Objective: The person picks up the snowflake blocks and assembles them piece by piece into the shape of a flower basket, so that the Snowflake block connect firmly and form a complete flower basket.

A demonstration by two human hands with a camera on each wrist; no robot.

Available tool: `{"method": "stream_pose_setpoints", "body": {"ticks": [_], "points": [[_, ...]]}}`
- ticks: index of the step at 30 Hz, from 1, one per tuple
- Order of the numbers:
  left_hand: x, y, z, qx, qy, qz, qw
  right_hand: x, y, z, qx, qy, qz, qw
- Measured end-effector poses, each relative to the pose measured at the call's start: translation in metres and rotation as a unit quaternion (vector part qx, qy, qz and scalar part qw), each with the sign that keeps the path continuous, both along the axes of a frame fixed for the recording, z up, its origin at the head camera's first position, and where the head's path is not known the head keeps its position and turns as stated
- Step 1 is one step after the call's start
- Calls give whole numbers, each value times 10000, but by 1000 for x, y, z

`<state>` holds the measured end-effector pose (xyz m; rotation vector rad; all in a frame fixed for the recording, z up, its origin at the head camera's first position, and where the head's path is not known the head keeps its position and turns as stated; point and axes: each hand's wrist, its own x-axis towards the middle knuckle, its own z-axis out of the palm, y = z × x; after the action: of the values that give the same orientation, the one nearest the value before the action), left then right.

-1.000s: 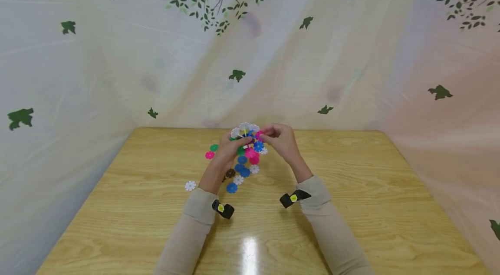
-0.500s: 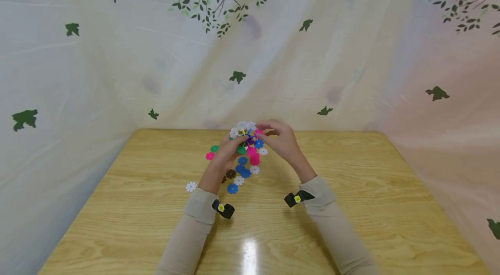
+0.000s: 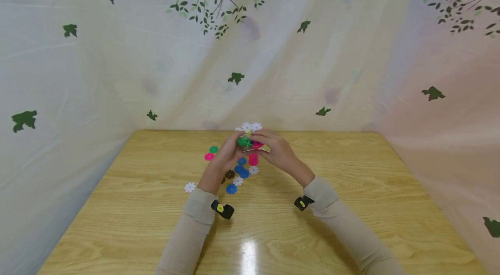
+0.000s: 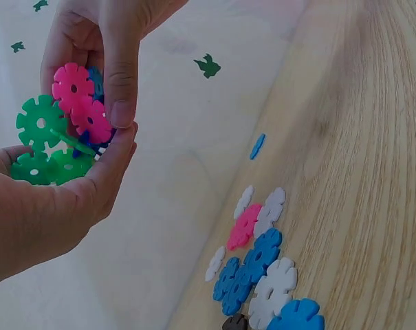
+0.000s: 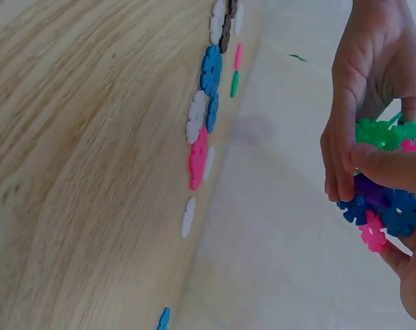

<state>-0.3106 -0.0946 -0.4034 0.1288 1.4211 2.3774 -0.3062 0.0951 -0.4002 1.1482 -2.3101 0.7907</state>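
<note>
Holding the disc cluster (image 4: pixel 80 100) off the tabletop (image 3: pixel 351 210): left hand (image 3: pixel 225 153) curled round its green end, right hand (image 3: pixel 279 152) gripping the opposite side, fingers bent over it. Cluster sits between the palms. Loose pieces nearer the body than the hands: blue discs (image 3: pixel 244 174) and white discs (image 3: pixel 238 181) between the forearms, brown disc (image 3: pixel 229 174) just right of left wrist. Pink disc (image 3: pixel 209 156) and green disc (image 3: pixel 213 149) left of left hand; lone white disc (image 3: pixel 190 187) left of that wrist.
</note>
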Motion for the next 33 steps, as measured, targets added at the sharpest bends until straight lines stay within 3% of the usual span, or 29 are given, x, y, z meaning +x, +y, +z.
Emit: {"method": "stream_pose_setpoints", "body": {"ticks": [3,7,11,13,15,19,21,24,26,29,33], "points": [[-1,0,1,-54,15,-120,9999,0,2,0,-244,-13,-42,9997],[0,-2,3,-382,173,-271,9988,0,7,4,-830,-668,-123,9942],[1,-3,4,-568,414,-397,9967,-1,13,10,-1669,-1651,-118,9720],[1,-4,3,-592,574,-395,9958,-1,16,12,-2133,-2205,97,9517],[2,-4,1,-580,762,-309,9949,-1,17,14,-2540,-2784,421,9253],[1,-6,-3,-529,1194,-41,9914,0,15,13,-3165,-3813,1124,8613],[1,-7,-4,-463,1403,-30,9890,2,13,11,-3411,-4304,1416,8236],[2,-7,-3,-301,1469,-90,9887,4,10,9,-3682,-4864,1719,7735],[3,-6,-1,-203,1426,-91,9895,6,8,7,-3830,-5117,1854,7464],[4,-3,2,-11,1242,66,9922,6,7,5,-3943,-5313,1903,7253],[4,0,3,206,883,418,9950,4,4,3,-4022,-5544,1624,7103]]}}
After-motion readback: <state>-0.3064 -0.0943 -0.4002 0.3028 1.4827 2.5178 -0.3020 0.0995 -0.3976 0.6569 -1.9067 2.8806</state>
